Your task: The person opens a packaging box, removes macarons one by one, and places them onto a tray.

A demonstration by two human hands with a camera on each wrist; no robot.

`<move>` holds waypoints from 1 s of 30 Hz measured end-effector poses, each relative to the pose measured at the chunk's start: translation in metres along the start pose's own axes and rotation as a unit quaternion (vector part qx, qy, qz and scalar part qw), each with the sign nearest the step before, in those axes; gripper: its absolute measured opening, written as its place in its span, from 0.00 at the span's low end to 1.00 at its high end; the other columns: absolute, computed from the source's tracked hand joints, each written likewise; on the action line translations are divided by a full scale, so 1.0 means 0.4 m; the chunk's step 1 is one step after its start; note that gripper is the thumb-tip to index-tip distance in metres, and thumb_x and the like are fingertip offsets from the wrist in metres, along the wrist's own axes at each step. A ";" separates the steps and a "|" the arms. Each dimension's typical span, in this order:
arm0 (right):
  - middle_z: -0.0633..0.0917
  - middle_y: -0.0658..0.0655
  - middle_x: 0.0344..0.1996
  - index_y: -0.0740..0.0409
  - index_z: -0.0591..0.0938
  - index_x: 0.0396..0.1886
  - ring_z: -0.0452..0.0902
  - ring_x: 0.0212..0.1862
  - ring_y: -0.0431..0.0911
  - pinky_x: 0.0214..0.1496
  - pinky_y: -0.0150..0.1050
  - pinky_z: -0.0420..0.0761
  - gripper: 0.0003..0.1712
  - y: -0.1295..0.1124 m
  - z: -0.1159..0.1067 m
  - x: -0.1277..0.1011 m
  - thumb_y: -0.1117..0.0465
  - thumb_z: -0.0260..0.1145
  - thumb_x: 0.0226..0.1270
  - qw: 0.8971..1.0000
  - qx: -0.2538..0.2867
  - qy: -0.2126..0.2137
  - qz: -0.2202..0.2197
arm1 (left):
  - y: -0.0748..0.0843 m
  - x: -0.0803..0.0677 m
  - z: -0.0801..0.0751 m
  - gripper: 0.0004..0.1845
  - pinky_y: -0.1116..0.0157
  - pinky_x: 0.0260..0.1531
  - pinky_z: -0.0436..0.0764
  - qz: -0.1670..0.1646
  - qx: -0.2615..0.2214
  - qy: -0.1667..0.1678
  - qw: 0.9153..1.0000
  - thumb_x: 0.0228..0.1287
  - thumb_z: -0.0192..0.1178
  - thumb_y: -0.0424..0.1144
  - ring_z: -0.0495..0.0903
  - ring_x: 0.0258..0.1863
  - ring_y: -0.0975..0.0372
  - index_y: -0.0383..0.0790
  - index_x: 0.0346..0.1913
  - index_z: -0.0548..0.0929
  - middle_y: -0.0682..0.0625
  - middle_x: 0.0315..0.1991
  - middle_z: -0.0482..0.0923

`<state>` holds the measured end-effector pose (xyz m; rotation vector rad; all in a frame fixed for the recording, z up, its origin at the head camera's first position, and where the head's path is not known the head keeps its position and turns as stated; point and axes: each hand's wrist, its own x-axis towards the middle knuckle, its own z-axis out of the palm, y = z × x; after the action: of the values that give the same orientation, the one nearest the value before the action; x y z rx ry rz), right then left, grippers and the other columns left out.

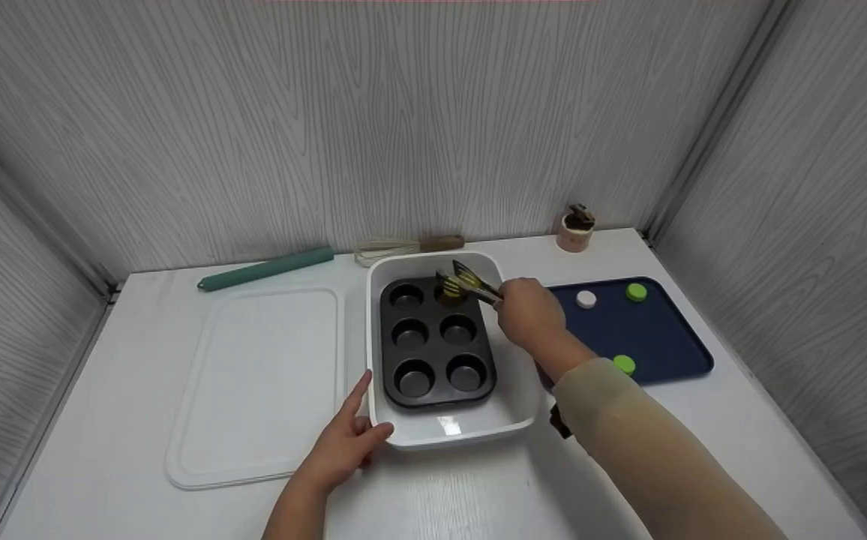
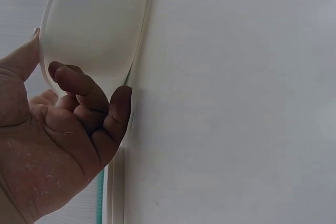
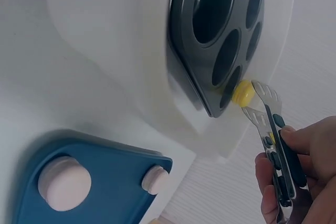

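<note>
My right hand (image 1: 531, 311) grips metal tongs (image 3: 286, 169) with dark green handles. Their slotted ends are around a yellow macaron (image 3: 243, 94) at the far right cup of a dark muffin pan (image 1: 435, 341). The right wrist view places the macaron at that cup's opening. The pan has several round cups and sits inside a white bin (image 1: 381, 262). At the bin's near left corner, my left hand (image 1: 340, 450) touches the rim with its thumb and stretched index finger; its other fingers bend loosely by the outer wall (image 2: 94, 19).
Right of the bin, a blue tray (image 1: 591, 337) carries green macarons (image 1: 636, 292) and a pale one (image 1: 586, 299). A white lid or board (image 1: 268, 375) lies at left. Behind are a green rolled item (image 1: 268, 268), a whisk (image 1: 407, 247) and a small pot (image 1: 574, 231).
</note>
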<state>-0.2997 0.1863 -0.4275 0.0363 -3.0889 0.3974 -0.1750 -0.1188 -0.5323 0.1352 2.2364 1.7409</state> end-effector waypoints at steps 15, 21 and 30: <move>0.87 0.68 0.50 0.66 0.87 0.58 0.85 0.49 0.62 0.48 0.59 0.82 0.16 0.185 -0.162 -0.134 0.62 0.66 0.78 0.993 0.036 0.099 -0.045 | 0.009 -0.002 -0.004 0.50 0.64 0.24 0.72 0.001 0.004 -0.002 1.000 0.74 0.68 0.39 0.69 0.19 0.60 0.48 0.87 0.47 0.53 0.20 0.71; 0.86 0.72 0.50 0.69 0.86 0.60 0.83 0.49 0.67 0.49 0.64 0.80 0.17 0.295 -0.195 -0.198 0.63 0.66 0.77 0.990 0.026 0.133 -0.035 | 0.009 -0.002 -0.007 0.50 0.64 0.24 0.72 -0.002 -0.001 -0.005 1.000 0.74 0.67 0.38 0.68 0.19 0.62 0.48 0.88 0.46 0.53 0.20 0.71; 0.84 0.78 0.51 0.75 0.83 0.60 0.81 0.49 0.74 0.47 0.68 0.77 0.20 0.476 -0.211 -0.298 0.64 0.65 0.77 0.988 0.037 0.148 0.037 | 0.010 -0.008 0.001 0.50 0.63 0.24 0.73 -0.007 0.005 -0.001 1.000 0.74 0.67 0.39 0.68 0.19 0.60 0.48 0.87 0.46 0.52 0.20 0.72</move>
<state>-0.1835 0.3942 -0.3974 -0.1234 -2.7885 0.4715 -0.1721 -0.1182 -0.5281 0.1243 2.2406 1.7211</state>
